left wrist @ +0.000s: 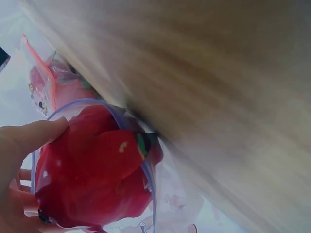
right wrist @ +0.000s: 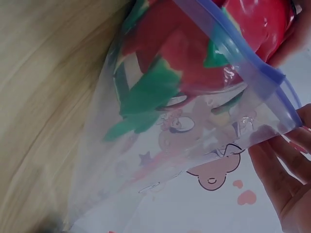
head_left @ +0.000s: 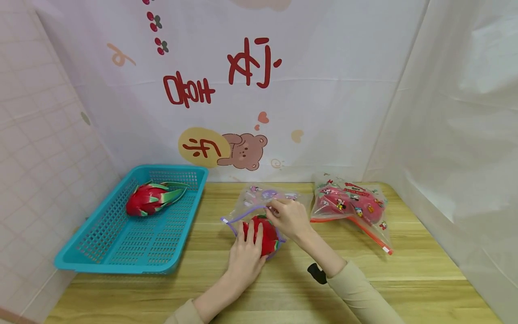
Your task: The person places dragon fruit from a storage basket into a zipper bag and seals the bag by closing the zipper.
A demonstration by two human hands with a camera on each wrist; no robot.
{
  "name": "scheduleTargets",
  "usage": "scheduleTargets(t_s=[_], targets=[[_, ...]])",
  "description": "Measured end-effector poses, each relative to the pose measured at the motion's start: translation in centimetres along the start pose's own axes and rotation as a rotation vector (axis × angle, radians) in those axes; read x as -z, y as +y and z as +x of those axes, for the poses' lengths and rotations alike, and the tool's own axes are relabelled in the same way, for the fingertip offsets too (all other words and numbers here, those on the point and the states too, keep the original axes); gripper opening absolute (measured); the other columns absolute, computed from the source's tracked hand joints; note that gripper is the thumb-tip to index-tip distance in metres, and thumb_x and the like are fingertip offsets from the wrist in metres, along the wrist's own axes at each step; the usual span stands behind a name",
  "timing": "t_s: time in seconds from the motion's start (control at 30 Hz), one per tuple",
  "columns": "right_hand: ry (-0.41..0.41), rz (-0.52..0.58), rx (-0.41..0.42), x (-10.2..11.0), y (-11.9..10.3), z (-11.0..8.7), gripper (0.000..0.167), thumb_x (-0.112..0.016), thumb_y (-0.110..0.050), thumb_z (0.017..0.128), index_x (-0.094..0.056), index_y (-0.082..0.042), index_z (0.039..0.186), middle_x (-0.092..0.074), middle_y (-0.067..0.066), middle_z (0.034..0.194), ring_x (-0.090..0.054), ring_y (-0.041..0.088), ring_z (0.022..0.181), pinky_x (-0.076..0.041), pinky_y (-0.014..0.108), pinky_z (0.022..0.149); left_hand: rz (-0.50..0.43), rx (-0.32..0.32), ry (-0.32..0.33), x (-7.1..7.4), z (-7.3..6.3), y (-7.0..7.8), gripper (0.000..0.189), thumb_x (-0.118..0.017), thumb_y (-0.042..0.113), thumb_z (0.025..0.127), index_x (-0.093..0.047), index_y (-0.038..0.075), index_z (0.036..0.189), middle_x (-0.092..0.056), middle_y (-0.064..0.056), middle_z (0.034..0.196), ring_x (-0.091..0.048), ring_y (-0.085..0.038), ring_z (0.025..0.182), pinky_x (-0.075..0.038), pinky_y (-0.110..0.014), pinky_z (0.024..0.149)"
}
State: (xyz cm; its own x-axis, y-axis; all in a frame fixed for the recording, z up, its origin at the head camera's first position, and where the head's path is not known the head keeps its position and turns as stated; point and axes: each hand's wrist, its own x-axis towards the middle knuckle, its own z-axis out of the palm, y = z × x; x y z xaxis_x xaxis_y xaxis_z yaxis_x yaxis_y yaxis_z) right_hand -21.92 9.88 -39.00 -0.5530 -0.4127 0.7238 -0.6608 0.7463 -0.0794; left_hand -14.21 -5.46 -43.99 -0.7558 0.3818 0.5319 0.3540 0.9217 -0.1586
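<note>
A red dragon fruit (head_left: 269, 236) with green-tipped scales lies partly inside a clear zip bag (head_left: 247, 200) with a purple zip edge. My left hand (head_left: 246, 255) grips the fruit from the near left, fingers spread over its top. In the left wrist view the thumb (left wrist: 41, 134) presses on the red skin, inside the bag's mouth. My right hand (head_left: 292, 219) pinches the bag's edge at the far right of the mouth. The right wrist view shows the fruit's green leaf tips (right wrist: 146, 97) inside the bag, and fingers (right wrist: 277, 167) holding the purple zip edge (right wrist: 252, 60).
At the left stands a blue perforated basket (head_left: 137, 249) holding another dragon fruit (head_left: 149, 200). A printed bag (head_left: 348, 204) with an orange zip and red fruit inside lies back right. White printed cloth (head_left: 336, 112) backs the wooden table (head_left: 275, 299).
</note>
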Motion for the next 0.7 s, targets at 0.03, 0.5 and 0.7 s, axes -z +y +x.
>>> scheduleTargets(t_s=[0.03, 0.5, 0.7], targets=[[0.01, -0.009, 0.009, 0.0, 0.0, 0.0, 0.004, -0.075, -0.016, 0.076, -0.071, -0.014, 0.075, -0.068, -0.004, 0.065, -0.057, 0.009, 0.048, -0.043, 0.017, 0.043, -0.001, 0.001, -0.003, 0.0, 0.2, 0.0, 0.083, -0.084, 0.047, 0.064, -0.056, 0.004, 0.129, -0.057, -0.022, 0.129, -0.057, -0.047, 0.114, -0.057, -0.036, 0.084], [0.042, -0.007, 0.072, 0.7, 0.9, -0.8, 0.005, -0.075, -0.014, 0.077, -0.073, -0.012, 0.081, -0.073, -0.001, 0.073, -0.062, 0.009, 0.053, -0.046, 0.018, 0.045, 0.045, -0.187, 0.19, -0.9, 1.0, -1.5, 0.055, -0.079, 0.039, 0.072, -0.063, 0.013, 0.118, -0.065, -0.011, 0.121, -0.06, -0.03, 0.116, -0.054, -0.036, 0.091], [0.044, -0.022, 0.088, 1.2, 1.1, -2.4, 0.017, -0.079, -0.013, 0.072, -0.074, -0.013, 0.088, -0.074, 0.0, 0.079, -0.065, 0.012, 0.058, -0.047, 0.02, 0.045, 0.051, -0.297, 0.316, -1.4, 0.9, -2.4, 0.039, -0.072, 0.035, 0.076, -0.068, 0.014, 0.109, -0.067, -0.009, 0.114, -0.063, -0.027, 0.11, -0.055, -0.038, 0.088]])
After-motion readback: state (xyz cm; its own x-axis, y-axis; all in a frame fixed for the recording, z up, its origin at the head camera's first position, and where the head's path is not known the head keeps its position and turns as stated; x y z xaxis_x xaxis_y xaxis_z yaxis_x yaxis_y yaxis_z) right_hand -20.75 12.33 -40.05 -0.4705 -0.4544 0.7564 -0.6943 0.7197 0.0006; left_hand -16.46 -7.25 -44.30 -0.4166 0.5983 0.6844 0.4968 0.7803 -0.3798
